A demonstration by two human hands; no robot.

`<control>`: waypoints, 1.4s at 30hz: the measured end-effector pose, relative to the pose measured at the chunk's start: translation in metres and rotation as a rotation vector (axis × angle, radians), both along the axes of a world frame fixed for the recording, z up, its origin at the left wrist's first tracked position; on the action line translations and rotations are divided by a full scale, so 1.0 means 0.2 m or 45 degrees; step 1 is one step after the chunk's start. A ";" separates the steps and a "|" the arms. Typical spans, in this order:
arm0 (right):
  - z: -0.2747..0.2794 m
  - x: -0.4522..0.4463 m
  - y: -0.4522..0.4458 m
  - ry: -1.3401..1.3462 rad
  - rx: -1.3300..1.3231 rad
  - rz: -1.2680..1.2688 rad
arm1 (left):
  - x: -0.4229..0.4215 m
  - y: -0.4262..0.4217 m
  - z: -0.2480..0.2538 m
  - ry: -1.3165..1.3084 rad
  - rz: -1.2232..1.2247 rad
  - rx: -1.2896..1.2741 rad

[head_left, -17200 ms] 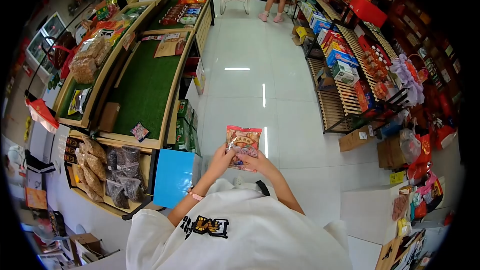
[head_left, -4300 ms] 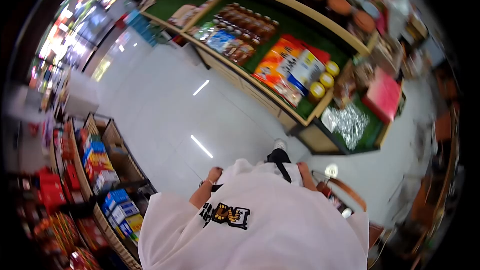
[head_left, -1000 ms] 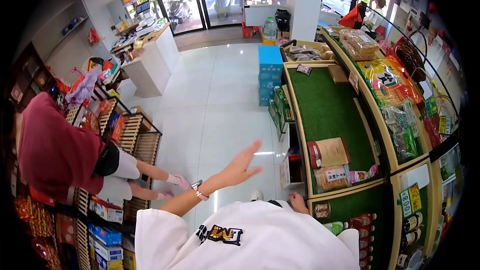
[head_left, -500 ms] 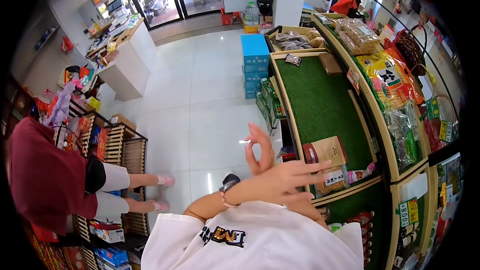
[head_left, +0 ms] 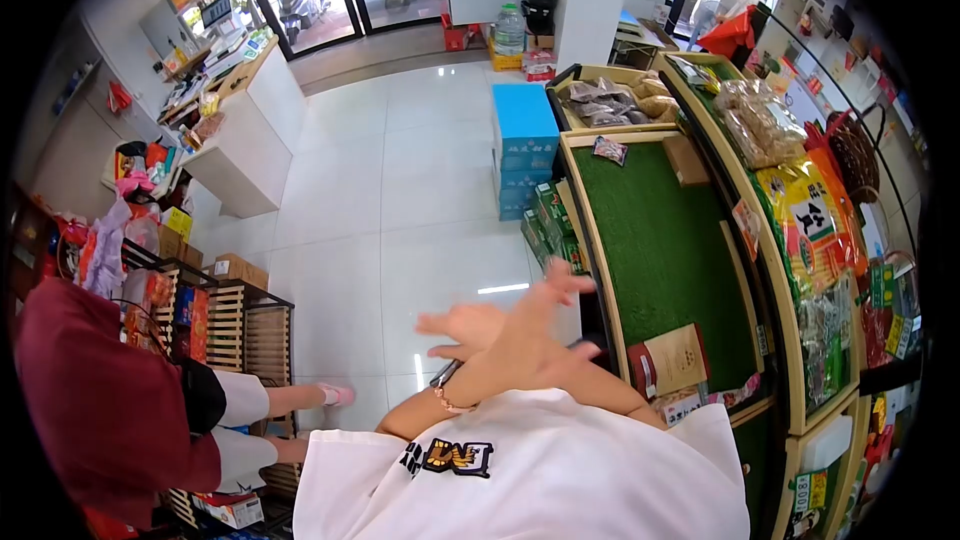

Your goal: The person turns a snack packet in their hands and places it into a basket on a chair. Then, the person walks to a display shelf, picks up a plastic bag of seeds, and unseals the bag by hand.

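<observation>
one left hand (head_left: 538,325) crossed over one right hand (head_left: 465,328), fingers (head_left: 570,283) spread, both empty, near one green-lined shelf (head_left: 665,230)

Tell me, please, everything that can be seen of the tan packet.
The tan packet looks like matte paper, with dark red along its left and right ends and small print on its face. It lies flat, slightly turned, on the green turf, at the near end. A white-labelled packet lies just nearer; whether they touch is unclear.
</observation>
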State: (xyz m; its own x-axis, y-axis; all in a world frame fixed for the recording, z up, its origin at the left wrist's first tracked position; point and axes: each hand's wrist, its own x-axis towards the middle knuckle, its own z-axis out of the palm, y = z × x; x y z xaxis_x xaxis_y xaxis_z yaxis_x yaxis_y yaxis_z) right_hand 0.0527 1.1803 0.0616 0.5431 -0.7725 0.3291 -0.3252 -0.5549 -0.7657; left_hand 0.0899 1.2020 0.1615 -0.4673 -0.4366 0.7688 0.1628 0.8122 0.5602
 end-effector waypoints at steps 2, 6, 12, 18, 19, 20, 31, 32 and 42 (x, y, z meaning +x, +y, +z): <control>-0.04 0.03 -0.10 -0.049 0.078 0.005 | 0.05 -0.12 -0.03 0.363 0.221 0.155; 0.07 0.13 -0.28 -0.255 -0.123 -0.206 | 0.00 -0.40 -0.30 1.098 0.618 0.212; 0.17 0.06 -0.54 -0.288 -0.075 -0.347 | 0.03 -0.59 -0.07 0.031 -0.098 0.201; -0.03 -0.23 -0.73 -0.835 0.214 -0.767 | -0.21 -0.76 -0.16 -0.096 -0.603 0.021; -0.09 -0.29 -0.77 -0.796 0.287 -0.822 | -0.25 -0.80 -0.18 -0.116 -0.679 0.021; -0.15 -0.35 -0.82 -0.757 0.362 -0.874 | -0.29 -0.87 -0.20 -0.126 -0.692 0.036; -0.96 -1.25 -1.54 -0.771 0.828 -1.383 | -0.78 -1.79 -0.42 -0.166 -0.528 0.174; -1.13 -1.34 -1.61 -0.792 0.732 -1.441 | -0.84 -1.88 -0.42 -0.367 -0.494 -0.005; -1.40 -2.26 -2.20 0.228 0.988 -2.144 | -1.22 -2.26 -1.00 -1.682 -0.149 0.386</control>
State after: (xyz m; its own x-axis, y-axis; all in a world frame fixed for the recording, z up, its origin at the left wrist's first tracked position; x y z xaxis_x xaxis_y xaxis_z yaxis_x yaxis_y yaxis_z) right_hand -0.3991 0.7399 -0.2180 -0.8726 -0.3974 -0.2839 -0.1872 0.8090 -0.5572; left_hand -0.1536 0.7505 -0.0380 -0.8196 -0.4147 -0.3954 -0.5710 0.6487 0.5032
